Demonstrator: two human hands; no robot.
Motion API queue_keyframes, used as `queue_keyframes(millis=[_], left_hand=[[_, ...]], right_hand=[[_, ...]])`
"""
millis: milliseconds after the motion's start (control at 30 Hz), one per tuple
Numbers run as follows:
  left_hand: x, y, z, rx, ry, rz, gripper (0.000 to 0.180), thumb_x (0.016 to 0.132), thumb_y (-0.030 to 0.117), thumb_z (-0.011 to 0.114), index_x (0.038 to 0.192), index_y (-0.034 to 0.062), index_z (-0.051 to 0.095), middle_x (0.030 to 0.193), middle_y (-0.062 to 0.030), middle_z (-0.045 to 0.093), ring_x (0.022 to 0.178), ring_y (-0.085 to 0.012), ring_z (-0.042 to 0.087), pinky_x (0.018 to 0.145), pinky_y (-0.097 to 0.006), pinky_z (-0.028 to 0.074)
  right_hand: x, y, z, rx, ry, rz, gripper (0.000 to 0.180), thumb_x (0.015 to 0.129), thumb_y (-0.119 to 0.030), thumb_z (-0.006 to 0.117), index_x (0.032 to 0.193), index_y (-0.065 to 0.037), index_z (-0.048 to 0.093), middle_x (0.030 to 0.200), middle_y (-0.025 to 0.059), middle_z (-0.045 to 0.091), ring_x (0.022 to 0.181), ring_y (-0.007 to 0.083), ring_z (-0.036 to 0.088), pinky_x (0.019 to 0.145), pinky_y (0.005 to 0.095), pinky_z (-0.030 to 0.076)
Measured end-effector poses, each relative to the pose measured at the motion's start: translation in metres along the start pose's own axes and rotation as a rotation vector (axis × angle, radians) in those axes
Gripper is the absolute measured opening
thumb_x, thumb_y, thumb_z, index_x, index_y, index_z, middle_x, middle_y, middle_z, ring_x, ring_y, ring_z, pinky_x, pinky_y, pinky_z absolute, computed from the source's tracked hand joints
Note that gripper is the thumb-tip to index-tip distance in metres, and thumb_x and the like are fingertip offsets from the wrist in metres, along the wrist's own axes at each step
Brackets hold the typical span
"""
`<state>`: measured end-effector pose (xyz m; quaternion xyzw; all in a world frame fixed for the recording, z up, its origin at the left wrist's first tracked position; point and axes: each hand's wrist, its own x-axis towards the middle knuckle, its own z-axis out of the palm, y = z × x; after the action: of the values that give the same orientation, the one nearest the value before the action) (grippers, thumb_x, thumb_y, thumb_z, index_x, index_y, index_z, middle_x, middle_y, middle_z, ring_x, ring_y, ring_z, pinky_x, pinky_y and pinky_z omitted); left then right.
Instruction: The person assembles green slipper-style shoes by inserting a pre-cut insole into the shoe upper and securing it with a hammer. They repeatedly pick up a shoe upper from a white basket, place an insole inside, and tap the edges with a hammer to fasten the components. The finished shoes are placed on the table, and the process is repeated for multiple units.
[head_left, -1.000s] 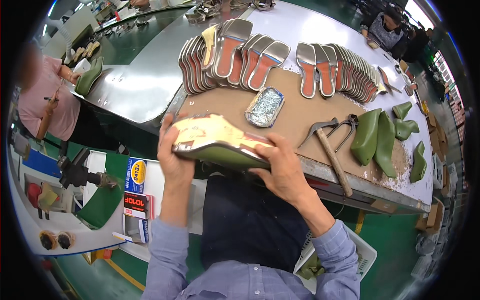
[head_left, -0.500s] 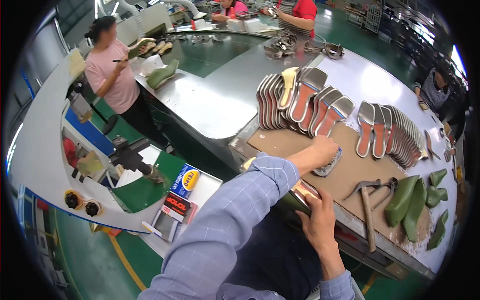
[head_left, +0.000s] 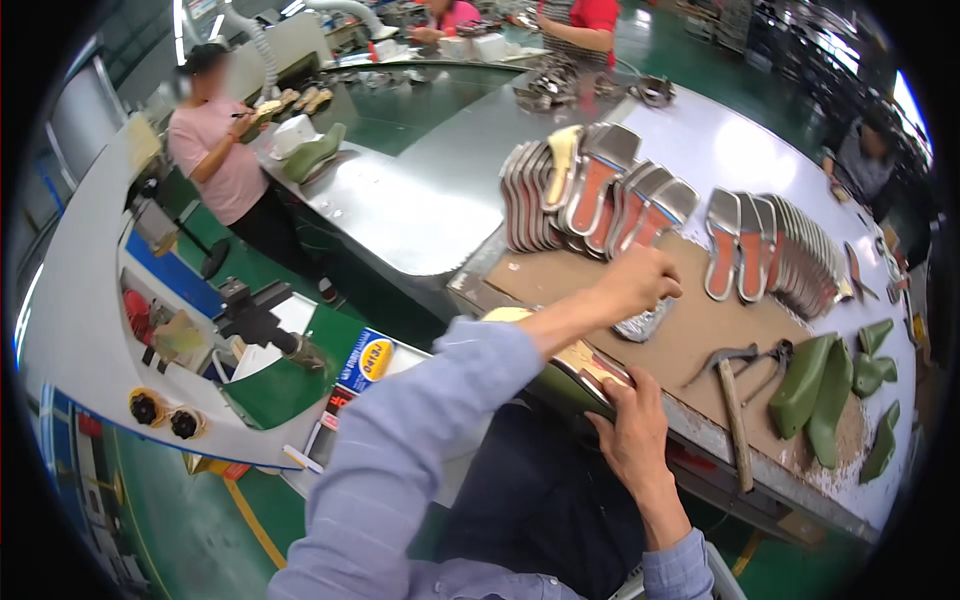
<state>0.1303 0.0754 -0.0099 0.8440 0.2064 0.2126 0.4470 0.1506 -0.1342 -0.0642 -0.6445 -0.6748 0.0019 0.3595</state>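
Note:
My left hand (head_left: 638, 285) reaches across the bench just above a small silvery dish (head_left: 645, 324). Its fingers are pinched together, and whatever they hold, if anything, is too small to make out. A green shoe last with a pale insole on its upturned sole (head_left: 586, 360) lies at the bench's near edge, partly hidden under my left forearm. My right hand (head_left: 635, 428) is closed round one end of that last, thumb on the insole. Beyond the dish stand rows of metallic-edged insoles with reddish-brown undersides (head_left: 592, 200), and a second row (head_left: 752, 245) curves to the right.
A hammer (head_left: 735, 425), pincers (head_left: 722, 358) and several green shoe lasts (head_left: 803, 385) lie right on the brown board (head_left: 540, 280). Small boxes (head_left: 365, 360) sit beside a machine at left. A co-worker in pink (head_left: 215, 150) stands far left; others work along the far side.
My left hand has lifted from the dish and drawn slightly back. My right hand keeps hold of the last. The view has shifted a little, and the co-worker in pink has raised their hands.

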Motion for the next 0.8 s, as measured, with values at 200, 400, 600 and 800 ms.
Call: queue_keyframes(millis=[200, 400, 600, 800], left_hand=[[-0.111, 0.029, -0.015, 0.156, 0.077, 0.095, 0.02, 0.092, 0.01, 0.065, 0.108, -0.0006, 0.07, 0.086, -0.0112, 0.072, 0.076, -0.0212, 0.071, 0.07, -0.033, 0.055], [-0.131, 0.023, -0.006, 0.231, 0.048, 0.099, 0.01, 0.088, 0.009, 0.069, 0.097, 0.004, 0.071, 0.097, -0.0107, 0.074, 0.109, -0.0321, 0.068, 0.092, -0.042, 0.049], [-0.12, 0.024, -0.003, 0.238, -0.063, -0.015, 0.008, 0.086, 0.011, 0.071, 0.092, 0.0064, 0.073, 0.102, -0.0084, 0.074, 0.102, -0.0298, 0.069, 0.089, -0.04, 0.051], [-0.122, 0.019, -0.002, 0.315, -0.082, 0.015, 0.011, 0.084, 0.013, 0.072, 0.093, 0.007, 0.074, 0.101, -0.0085, 0.075, 0.09, -0.0271, 0.07, 0.081, -0.037, 0.053]], right_hand=[[0.002, 0.009, 0.002, 0.037, -0.074, -0.059, 0.061, 0.071, -0.013, 0.083, 0.125, -0.008, 0.054, 0.124, 0.0218, 0.051, 0.112, 0.0403, 0.055, 0.092, 0.047, 0.049], [-0.026, 0.059, -0.066, -0.408, 0.156, 0.187, 0.048, 0.084, -0.018, 0.071, 0.128, -0.009, 0.054, 0.125, 0.0221, 0.054, 0.114, 0.0393, 0.053, 0.097, 0.05, 0.044], [-0.07, 0.109, -0.112, -0.557, -0.268, 0.559, 0.05, 0.091, -0.016, 0.064, 0.139, -0.019, 0.051, 0.104, 0.0154, 0.057, 0.097, 0.0368, 0.061, 0.08, 0.0488, 0.049], [-0.07, 0.056, -0.119, 0.227, 0.147, 0.689, 0.043, 0.103, -0.006, 0.045, 0.145, -0.008, 0.045, 0.079, 0.0102, 0.055, 0.061, 0.0178, 0.055, 0.06, 0.0314, 0.049]])
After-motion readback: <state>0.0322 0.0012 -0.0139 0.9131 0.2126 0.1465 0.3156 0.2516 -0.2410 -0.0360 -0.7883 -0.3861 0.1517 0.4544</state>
